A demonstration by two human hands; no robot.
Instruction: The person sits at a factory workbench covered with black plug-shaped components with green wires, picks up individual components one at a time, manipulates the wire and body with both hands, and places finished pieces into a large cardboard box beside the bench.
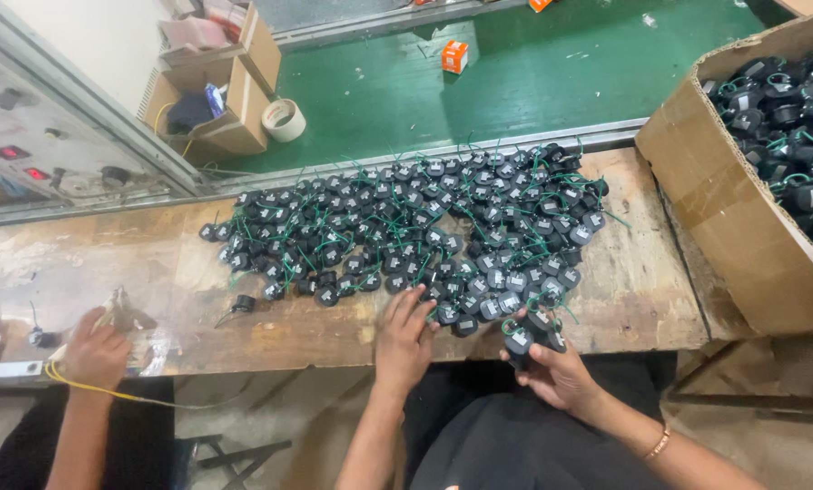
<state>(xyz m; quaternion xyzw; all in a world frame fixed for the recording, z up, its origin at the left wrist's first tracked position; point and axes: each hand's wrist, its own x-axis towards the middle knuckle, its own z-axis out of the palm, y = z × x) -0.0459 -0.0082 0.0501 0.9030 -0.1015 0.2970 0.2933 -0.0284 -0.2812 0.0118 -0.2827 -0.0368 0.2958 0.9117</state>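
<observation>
Two hands of the wearer are seen at the near edge of the worn wooden surface point(79, 263). The right hand point(559, 367) is curled, palm up, around a small cluster of black components point(526, 339) with green wire leads, held just off the near edge; its forearm runs off to the lower right, with a thin bracelet point(658, 445) at the wrist. The left hand point(404, 338) is laid palm down with fingers spread and loose, nothing gripped, the fingertips touching the near fringe of the pile of black components point(406, 227). That pile is spread across the middle of the surface, from the fingertips to the far edge. To the right, a cardboard box point(724, 200) is filled with more of the same parts. At the far left, another person's hand point(96, 352) is closed on a small tool, a yellow wire point(107, 390) trailing below it.
</observation>
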